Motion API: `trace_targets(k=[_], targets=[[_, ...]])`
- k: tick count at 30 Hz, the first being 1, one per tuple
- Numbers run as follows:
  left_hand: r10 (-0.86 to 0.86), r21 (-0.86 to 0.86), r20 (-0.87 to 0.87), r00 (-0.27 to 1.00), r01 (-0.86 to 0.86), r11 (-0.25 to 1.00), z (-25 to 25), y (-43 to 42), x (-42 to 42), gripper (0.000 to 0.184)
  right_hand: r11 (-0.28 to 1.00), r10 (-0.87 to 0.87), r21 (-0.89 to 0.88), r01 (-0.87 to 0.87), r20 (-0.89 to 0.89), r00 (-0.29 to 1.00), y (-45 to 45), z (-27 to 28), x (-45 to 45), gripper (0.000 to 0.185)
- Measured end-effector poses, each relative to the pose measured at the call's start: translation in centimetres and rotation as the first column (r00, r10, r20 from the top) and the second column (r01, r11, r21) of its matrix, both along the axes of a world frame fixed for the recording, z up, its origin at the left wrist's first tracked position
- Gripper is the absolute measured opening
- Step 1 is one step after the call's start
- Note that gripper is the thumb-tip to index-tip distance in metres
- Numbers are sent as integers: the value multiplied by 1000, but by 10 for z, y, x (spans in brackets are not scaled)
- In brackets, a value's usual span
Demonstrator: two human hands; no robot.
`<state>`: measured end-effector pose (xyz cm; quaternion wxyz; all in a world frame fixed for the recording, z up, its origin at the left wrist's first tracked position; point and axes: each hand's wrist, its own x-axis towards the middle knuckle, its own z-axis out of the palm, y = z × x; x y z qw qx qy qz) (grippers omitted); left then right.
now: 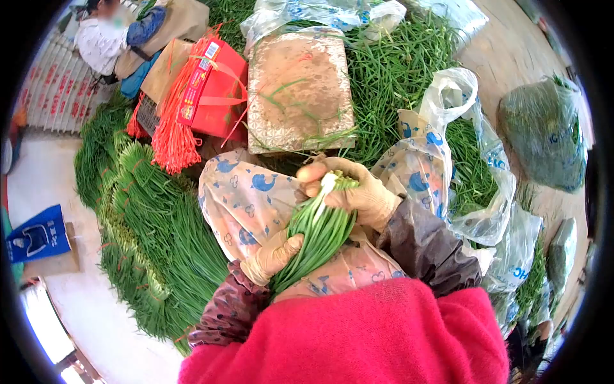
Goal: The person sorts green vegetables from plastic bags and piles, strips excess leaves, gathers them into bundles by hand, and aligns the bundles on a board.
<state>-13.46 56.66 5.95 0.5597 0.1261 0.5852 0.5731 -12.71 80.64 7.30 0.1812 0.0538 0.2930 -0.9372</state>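
A bunch of long green stalks with pale ends (316,230) lies over my lap, its white ends pointing up and away from me. Around its lower leaves wraps my left hand (272,258), in a cream glove. My right hand (361,195), gloved too with some fingertips bare, closes on the pale end of the bunch. Beneath both hands is a pinkish covering with blue whale prints (246,198). Just beyond them stands a worn, soil-stained board (300,89) with a few loose green blades on it.
Tied green bunches (160,237) are piled at left. A red box (220,89) carries red ties (173,121). Loose greens (400,77) lie behind and right, near an open plastic bag (495,192). A wrapped bundle (543,131) sits far right. Another person (105,38) is at upper left.
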Motion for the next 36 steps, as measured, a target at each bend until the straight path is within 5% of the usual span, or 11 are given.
trace_targets(k=[5,13,16,17,19,23,27,32,34,35,36], targets=[[69,4,-64,996,-69,998,-3,-1,-11,87,932,-235,286,221,13,972,14,30,-18,30],[247,-86,-68,967,-252,964,-16,0,-43,65,580,-444,295,759,-666,599,145,158,-98,24],[-458,-675,-373,807,103,731,-13,0,-65,58,401,-326,414,817,-769,550,169,198,-118,25],[-474,-665,-400,784,107,739,-18,-9,-65,58,111,-255,556,824,-785,565,171,195,-129,25],[-443,-512,-747,495,-3,859,-38,-24,-78,63,-26,-137,538,843,-837,530,169,187,-143,28],[-487,-642,-700,522,-163,749,73,8,-105,79,136,-333,699,702,-635,697,111,210,-137,27],[28,8,-988,155,-127,992,118,39,-139,118,47,-6,693,719,-720,694,79,197,-149,23],[490,493,-861,135,-10,870,137,125,-159,150,99,-5,622,777,-780,626,12,202,-139,19],[609,836,-29,793,-314,449,118,146,-158,106,100,-39,716,691,-691,722,-5,221,-123,25],[295,702,548,783,-622,347,115,151,-175,86,101,-55,717,690,-689,723,-11,223,-122,25],[-10,789,576,818,-552,268,90,147,-197,51,123,-56,755,644,-643,764,-18,224,-123,25]])
